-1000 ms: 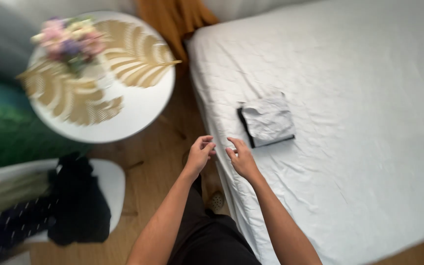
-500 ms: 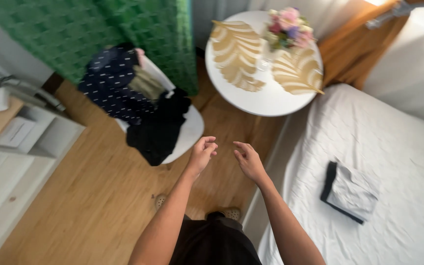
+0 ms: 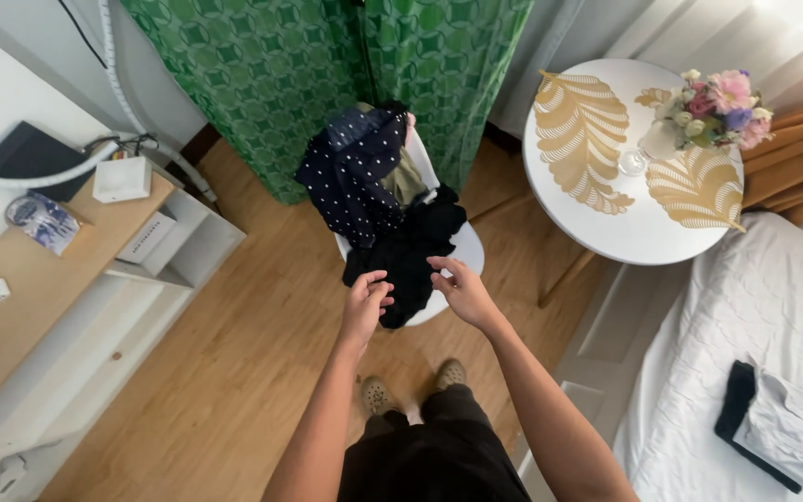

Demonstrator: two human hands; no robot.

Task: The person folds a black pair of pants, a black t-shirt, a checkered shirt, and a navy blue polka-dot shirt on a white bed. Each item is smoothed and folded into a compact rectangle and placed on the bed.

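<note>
1. Two hands hover over the near edge of the white chair: the left hand point(image 3: 365, 299) has its fingers loosely curled and grasps nothing; the right hand point(image 3: 460, 289) is spread open, palm down, and also holds nothing.
2. One heap of clothes lies on the white chair point(image 3: 466, 249): a black garment point(image 3: 408, 253) just beyond both hands, and a navy dotted garment point(image 3: 353, 169) draped over the chair's back.
3. The heap's long axis runs from the hands away toward the green curtain point(image 3: 327, 65) behind the chair.
4. One round white table point(image 3: 629, 232) stands right of the chair, carrying two gold leaf mats and one flower bunch point(image 3: 717, 102).
</note>
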